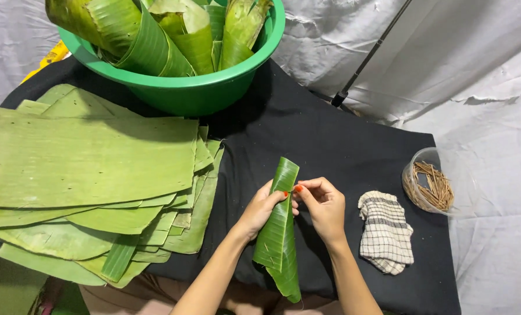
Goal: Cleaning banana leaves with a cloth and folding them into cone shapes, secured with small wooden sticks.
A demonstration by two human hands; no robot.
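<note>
A rolled green banana leaf (279, 227) stands lengthwise over the black cloth, narrow and folded along its length. My left hand (261, 208) grips its left side near the middle. My right hand (323, 206) pinches the leaf's right edge with thumb and forefinger, close to the left hand's fingertips. Both hands hold the same leaf slightly above the table. Whether a stick is between the right fingers cannot be seen.
A pile of flat banana leaf sheets (85, 175) lies at the left. A green basin (184, 87) with several rolled leaves stands at the back. A checked cloth (386, 230) and a clear jar of thin sticks (432, 185) sit at the right. A black stand leg (365, 58) crosses the backdrop.
</note>
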